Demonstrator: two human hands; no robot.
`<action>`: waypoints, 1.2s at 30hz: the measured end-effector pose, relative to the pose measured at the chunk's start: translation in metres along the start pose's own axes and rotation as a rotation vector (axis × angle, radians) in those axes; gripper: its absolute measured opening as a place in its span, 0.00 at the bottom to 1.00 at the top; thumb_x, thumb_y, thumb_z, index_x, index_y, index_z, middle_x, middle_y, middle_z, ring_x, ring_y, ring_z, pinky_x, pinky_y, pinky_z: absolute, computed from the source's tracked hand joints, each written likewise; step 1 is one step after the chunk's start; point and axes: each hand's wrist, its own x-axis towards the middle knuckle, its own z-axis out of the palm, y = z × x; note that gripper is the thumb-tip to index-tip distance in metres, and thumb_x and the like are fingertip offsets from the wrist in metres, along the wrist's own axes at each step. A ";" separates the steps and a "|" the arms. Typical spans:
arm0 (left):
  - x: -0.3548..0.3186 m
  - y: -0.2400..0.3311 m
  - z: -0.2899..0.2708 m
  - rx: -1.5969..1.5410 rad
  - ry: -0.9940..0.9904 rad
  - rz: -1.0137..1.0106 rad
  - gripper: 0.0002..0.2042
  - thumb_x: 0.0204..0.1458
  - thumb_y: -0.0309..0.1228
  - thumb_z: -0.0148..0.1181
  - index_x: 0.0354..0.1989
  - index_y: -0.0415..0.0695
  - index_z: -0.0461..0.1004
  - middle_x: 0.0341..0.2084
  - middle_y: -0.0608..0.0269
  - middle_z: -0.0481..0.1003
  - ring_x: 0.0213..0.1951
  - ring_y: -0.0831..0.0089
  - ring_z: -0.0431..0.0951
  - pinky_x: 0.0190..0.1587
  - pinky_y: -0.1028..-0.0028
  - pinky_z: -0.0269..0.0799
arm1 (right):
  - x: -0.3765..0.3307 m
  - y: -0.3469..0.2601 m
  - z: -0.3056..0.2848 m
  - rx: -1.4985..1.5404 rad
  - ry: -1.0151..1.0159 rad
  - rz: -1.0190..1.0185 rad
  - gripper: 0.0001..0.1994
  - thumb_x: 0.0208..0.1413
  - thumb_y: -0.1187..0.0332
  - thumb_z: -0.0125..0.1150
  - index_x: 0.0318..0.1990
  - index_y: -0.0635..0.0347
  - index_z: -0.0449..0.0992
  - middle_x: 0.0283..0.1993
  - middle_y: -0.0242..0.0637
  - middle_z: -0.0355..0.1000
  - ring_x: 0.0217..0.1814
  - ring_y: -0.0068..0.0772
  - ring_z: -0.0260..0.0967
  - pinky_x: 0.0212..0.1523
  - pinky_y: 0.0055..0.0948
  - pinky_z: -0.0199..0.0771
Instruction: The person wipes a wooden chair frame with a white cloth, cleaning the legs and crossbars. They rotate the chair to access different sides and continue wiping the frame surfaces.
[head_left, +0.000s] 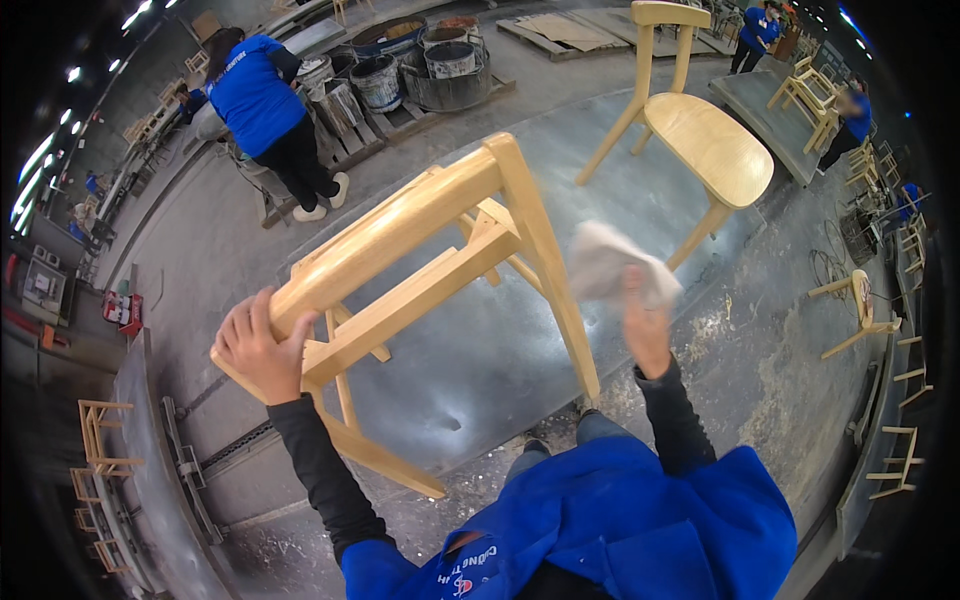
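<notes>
A light wooden chair frame (400, 300) without a seat stands tilted before me on a grey metal sheet (450, 400). My left hand (262, 338) grips the near left end of its top rail, thumb on the inner side and fingers over the outside. To the right of the frame, my right hand (645, 320) holds a whitish cloth (612, 265), its thumb lying across it. The cloth is a little apart from the frame's right leg and smeared by motion. A finished-looking wooden chair (705, 145) with a seat stands beyond my right hand.
Paint-stained buckets (375, 82) stand on a pallet (400, 125) at the back left, where a person in blue (255, 95) bends over. Other workers and chairs are at the far right. A small wooden chair part (860, 310) stands on the right-hand floor. Chair frames (105, 440) line the left edge.
</notes>
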 end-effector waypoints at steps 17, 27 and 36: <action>0.114 0.242 0.094 0.077 0.153 -0.164 0.13 0.54 0.37 0.52 0.18 0.50 0.76 0.15 0.70 0.72 0.22 0.69 0.72 0.29 0.67 0.62 | 0.036 0.117 0.005 0.140 -0.475 -0.029 0.19 0.59 0.68 0.55 0.54 0.71 0.68 0.49 0.46 0.64 0.48 0.40 0.66 0.46 0.34 0.69; 0.111 0.243 0.107 0.044 0.100 -0.260 0.20 0.59 0.38 0.42 0.20 0.46 0.76 0.17 0.65 0.73 0.25 0.65 0.73 0.33 0.65 0.62 | 0.022 0.179 0.028 0.309 -0.533 -0.255 0.28 0.59 0.75 0.50 0.66 0.71 0.51 0.70 0.57 0.49 0.71 0.58 0.49 0.66 0.45 0.55; 0.116 0.244 0.115 0.004 0.132 -0.283 0.21 0.59 0.37 0.42 0.20 0.43 0.77 0.18 0.59 0.74 0.23 0.60 0.73 0.30 0.62 0.63 | 0.127 0.112 0.071 0.465 -0.341 -0.431 0.29 0.52 0.81 0.52 0.64 0.68 0.58 0.67 0.53 0.56 0.71 0.55 0.49 0.69 0.48 0.48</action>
